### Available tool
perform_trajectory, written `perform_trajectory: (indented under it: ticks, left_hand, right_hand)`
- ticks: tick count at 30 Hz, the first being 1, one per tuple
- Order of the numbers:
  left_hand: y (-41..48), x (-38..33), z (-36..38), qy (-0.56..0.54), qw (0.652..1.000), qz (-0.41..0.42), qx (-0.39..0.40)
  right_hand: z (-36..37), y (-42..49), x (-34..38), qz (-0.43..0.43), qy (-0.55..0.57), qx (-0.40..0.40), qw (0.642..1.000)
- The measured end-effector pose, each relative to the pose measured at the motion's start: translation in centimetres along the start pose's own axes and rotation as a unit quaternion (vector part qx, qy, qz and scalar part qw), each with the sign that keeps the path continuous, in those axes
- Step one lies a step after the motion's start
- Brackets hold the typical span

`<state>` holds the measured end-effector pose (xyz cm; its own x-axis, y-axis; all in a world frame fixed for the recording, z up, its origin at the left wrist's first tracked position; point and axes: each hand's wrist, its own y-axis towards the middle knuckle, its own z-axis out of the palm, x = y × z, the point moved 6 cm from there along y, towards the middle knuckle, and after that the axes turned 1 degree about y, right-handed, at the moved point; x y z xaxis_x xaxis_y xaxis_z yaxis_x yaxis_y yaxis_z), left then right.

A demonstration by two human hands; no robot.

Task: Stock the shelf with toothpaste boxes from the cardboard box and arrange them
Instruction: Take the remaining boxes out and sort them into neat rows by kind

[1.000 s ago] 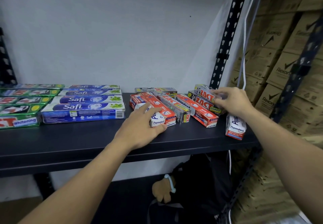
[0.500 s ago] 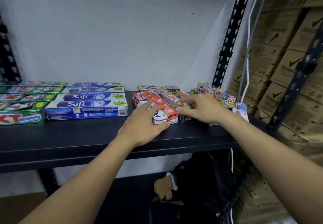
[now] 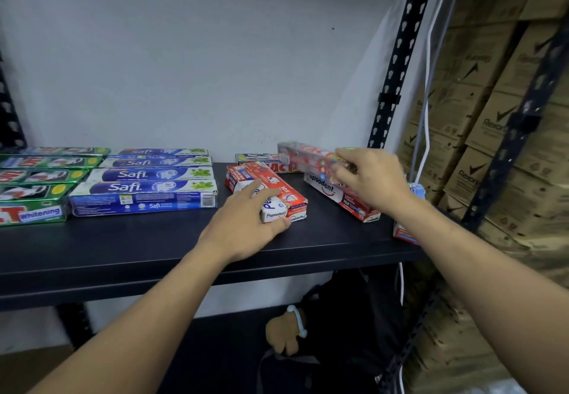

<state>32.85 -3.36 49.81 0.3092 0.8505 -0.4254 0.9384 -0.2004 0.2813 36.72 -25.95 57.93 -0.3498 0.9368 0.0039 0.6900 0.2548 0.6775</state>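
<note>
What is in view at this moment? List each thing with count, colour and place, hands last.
Safi boxes: four visible, blue and white, shelf centre-left.
Green boxes: at least four, far left.
Pepsodent boxes: red and white, stacked at centre; another lies to the right.
Shelf: one, black.
Cardboard cartons: many, brown, stacked at right.
Left hand: resting on the central stack.
Right hand: holding a blurred red box above the shelf.
</note>
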Motion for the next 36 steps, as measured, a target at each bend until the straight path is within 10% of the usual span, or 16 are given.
perform_trajectory:
  ticks: [6, 20, 26, 36]
  left_hand:
    - [0.0, -0.1, 0.0, 0.007, 1.000, -0.007, 0.007]
    - [-0.1, -0.2, -0.1, 0.006, 1.000, -0.008, 0.009]
    - [-0.2, -0.4, -0.1, 0.011, 1.000, -0.005, 0.008]
    - [0.0, 0.0, -0.1, -0.027, 0.999, -0.008, 0.016]
  right_hand:
    - [-4.3, 0.5, -4.8, 0.117, 0.010, -0.086, 0.989]
    - [-1.8, -1.1, -8.3, 0.244, 0.030, -0.010, 0.969]
    - [-1.2, 1.3, -3.5, 0.063, -0.147, -0.041, 0.986]
    - [11.2, 8.6, 2.8, -0.022, 0.003, 0.256, 0.966]
